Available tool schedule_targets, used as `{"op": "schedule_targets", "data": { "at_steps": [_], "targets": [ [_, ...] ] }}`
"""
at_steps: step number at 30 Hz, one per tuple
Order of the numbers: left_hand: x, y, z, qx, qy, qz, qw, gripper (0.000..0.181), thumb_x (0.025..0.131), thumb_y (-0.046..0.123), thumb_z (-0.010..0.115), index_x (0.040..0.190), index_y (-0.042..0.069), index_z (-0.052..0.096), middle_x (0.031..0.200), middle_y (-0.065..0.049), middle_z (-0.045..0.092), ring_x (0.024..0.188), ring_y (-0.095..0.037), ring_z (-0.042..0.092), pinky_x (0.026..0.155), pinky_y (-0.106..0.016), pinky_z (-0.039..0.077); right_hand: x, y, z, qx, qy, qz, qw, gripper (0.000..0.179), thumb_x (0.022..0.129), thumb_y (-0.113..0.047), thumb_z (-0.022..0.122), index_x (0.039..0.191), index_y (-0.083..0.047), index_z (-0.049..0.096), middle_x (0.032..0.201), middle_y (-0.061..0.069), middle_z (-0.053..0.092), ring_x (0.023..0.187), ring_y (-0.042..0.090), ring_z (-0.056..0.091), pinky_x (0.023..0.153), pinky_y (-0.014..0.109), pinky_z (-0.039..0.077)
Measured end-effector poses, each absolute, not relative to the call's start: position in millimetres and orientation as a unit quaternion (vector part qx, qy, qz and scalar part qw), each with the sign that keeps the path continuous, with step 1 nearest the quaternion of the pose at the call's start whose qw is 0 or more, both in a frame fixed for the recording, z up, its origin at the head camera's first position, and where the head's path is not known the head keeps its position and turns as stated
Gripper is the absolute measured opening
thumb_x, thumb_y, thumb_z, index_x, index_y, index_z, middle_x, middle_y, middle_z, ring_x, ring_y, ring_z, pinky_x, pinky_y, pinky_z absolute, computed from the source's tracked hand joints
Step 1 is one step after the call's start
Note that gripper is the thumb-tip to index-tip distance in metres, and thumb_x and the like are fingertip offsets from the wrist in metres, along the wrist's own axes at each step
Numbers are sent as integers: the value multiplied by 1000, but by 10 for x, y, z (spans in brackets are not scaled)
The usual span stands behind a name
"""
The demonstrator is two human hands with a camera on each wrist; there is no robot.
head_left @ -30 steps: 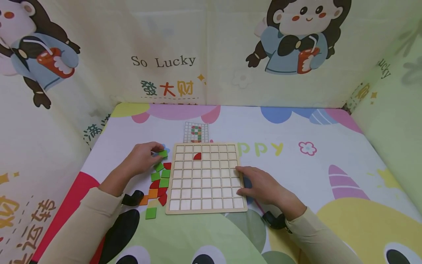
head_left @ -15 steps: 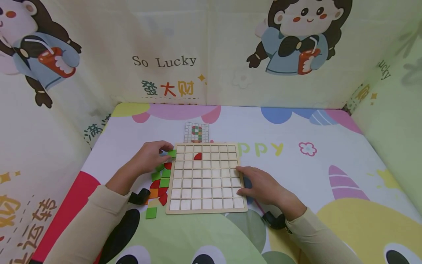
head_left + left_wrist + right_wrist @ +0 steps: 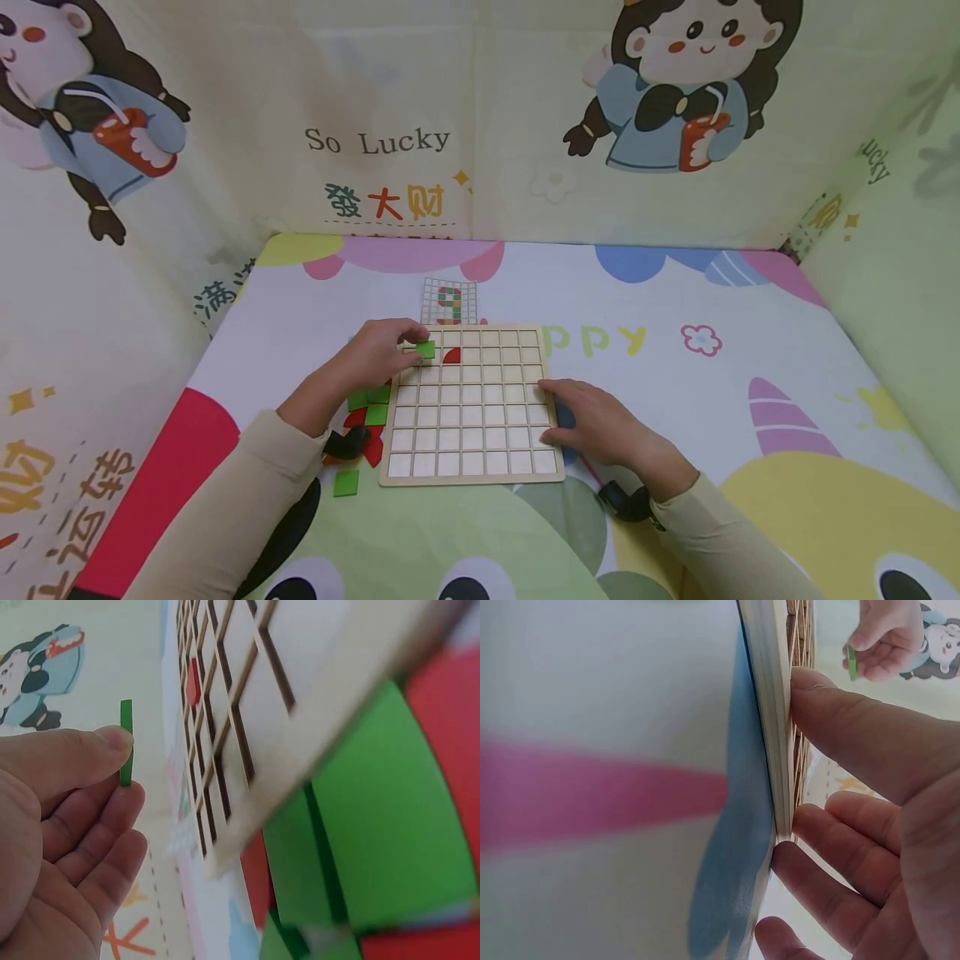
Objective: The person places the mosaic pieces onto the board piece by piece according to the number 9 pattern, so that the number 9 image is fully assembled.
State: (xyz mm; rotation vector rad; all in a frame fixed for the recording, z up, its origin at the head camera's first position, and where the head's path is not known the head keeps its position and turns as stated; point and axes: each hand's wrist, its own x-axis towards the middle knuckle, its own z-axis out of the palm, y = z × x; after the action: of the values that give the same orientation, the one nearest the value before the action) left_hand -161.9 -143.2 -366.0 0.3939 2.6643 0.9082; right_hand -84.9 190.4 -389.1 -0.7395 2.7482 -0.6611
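My left hand (image 3: 381, 350) pinches a green square tile (image 3: 425, 349) between thumb and fingers, over the upper left of the wooden grid board (image 3: 472, 417). In the left wrist view, the tile (image 3: 126, 712) is seen edge-on, apart from the board. One red quarter-round tile (image 3: 452, 356) sits in a cell just right of it. At the board's right edge, my right hand (image 3: 600, 423) rests its thumb and fingers; the right wrist view shows the thumb (image 3: 840, 712) on the grid side and fingertips against the rim.
Loose green tiles (image 3: 377, 414) and red tiles (image 3: 372, 451) lie left of the board, partly hidden by my left arm. A separate green tile (image 3: 346, 482) lies nearer. Behind the board is a printed pattern card (image 3: 450, 304) with a coloured figure on a grid.
The left hand has carried the green tile rightward, from beside the board to over its upper-left cells. The right hand and the board keep their places.
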Motion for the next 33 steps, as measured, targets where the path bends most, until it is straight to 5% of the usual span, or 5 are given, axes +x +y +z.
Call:
{"op": "schedule_targets", "data": {
  "at_steps": [33],
  "targets": [
    [-1726,-932,-3802,216,909,328,140,26,93,14,73,117,7,67,115,-6,68,112,-23,61,95,-39,51,-849,1914,-3900,-243,936,-227,113,68,86,-24,79,142,2,50,138,20,56,128,39,51,104,53,41]
  ]
}}
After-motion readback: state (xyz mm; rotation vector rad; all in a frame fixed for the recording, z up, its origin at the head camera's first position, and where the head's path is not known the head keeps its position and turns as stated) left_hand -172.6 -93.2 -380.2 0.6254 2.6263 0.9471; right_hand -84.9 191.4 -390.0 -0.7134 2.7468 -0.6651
